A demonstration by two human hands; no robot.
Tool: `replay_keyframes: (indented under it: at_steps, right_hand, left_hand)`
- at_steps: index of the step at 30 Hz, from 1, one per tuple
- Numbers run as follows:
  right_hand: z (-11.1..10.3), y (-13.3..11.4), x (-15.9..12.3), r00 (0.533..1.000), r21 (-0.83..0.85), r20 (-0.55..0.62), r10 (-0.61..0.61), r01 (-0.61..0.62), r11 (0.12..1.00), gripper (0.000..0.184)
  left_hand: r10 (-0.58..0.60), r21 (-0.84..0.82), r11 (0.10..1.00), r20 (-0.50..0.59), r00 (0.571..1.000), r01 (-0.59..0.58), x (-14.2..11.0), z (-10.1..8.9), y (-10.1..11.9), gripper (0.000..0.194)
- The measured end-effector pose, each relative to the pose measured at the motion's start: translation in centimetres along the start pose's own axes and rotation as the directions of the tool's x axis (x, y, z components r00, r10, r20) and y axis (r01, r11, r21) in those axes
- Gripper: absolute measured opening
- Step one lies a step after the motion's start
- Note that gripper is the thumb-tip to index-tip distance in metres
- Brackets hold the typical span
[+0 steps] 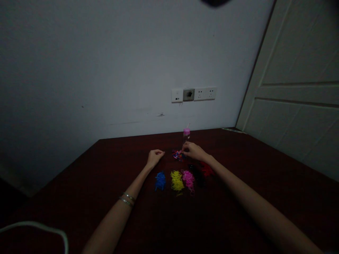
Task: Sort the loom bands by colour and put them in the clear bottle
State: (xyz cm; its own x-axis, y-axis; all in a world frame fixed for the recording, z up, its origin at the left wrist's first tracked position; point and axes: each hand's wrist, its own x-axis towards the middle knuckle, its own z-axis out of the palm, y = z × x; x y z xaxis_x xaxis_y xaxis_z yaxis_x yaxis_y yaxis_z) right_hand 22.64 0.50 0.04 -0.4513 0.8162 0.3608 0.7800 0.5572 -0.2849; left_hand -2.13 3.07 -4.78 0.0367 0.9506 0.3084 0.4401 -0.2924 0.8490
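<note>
My right hand (195,151) reaches to the right edge of a small mixed-colour pile of rubber bands (177,155), its fingertips pinched together; whatever lies between them is too small to make out. To the left of that pile, my left hand (155,157) rests on the table with thumb and fingers closed, and its contents are hidden. Nearer to me lie sorted piles of rubber bands: blue (160,181), yellow (177,181), pink (188,179), black (197,174) and red (207,169). My right forearm partly covers the red pile.
A clear bottle with a pink cap (186,132) stands just behind my right hand. The dark red table (127,148) meets a pale wall with sockets (205,94). A white door (296,84) is at the right, and a white cable (39,225) curves at the lower left.
</note>
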Motion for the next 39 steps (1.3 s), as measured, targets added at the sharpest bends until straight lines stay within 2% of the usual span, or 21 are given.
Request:
replay_keyframes:
  at_steps: [3, 5, 9, 12, 16, 24, 28, 34, 39]
  right_hand:
    - [-0.2, -0.4, 0.0, 0.999, 0.05, -0.034, -0.022, 0.024, 0.998, 0.013]
    - [-0.5, -0.8, -0.1, 0.997, 0.084, -0.062, -0.037, 0.042, 0.996, 0.013]
    - [-0.8, -1.5, -0.2, 0.992, 0.134, -0.108, -0.067, 0.081, 0.988, 0.011]
    - [-0.9, -2.1, -0.2, 0.99, 0.151, -0.113, -0.087, 0.103, 0.983, 0.01]
    - [-0.8, -2.6, -0.2, 0.988, 0.156, -0.115, -0.106, 0.123, 0.98, 0.01]
    - [-1.0, -3.1, -0.5, 0.989, 0.144, -0.105, -0.105, 0.12, 0.982, 0.011]
    - [-1.0, -2.7, -0.7, 0.99, 0.131, -0.102, -0.095, 0.108, 0.985, 0.011]
    - [-1.0, -1.4, -1.0, 0.99, 0.16, -0.117, -0.076, 0.094, 0.983, 0.012]
    - [-0.9, -0.9, -1.1, 0.989, 0.199, -0.137, -0.062, 0.088, 0.976, 0.014]
  left_hand:
    - [0.015, -0.027, 1.0, 0.066, 0.998, -0.013, -0.3, 0.0, 2.2, 0.036]
    - [0.001, -0.068, 0.998, 0.181, 0.983, 0.011, -0.7, 0.2, 3.8, 0.038]
    - [-0.102, -0.157, 0.972, 0.398, 0.912, 0.177, -1.6, 1.1, 6.1, 0.048]
    - [-0.132, -0.223, 0.939, 0.469, 0.873, 0.262, -2.1, 1.6, 6.6, 0.048]
    - [-0.16, -0.262, 0.911, 0.487, 0.858, 0.319, -2.1, 1.5, 6.4, 0.047]
    - [-0.163, -0.285, 0.901, 0.477, 0.864, 0.327, -1.9, 1.4, 5.5, 0.045]
    - [-0.189, -0.259, 0.908, 0.451, 0.872, 0.33, -1.7, 1.3, 5.4, 0.044]
    - [-0.184, -0.294, 0.907, 0.363, 0.913, 0.3, -1.6, 1.3, 5.1, 0.046]
    - [-0.169, -0.293, 0.908, 0.401, 0.901, 0.3, -1.9, 1.5, 5.7, 0.055]
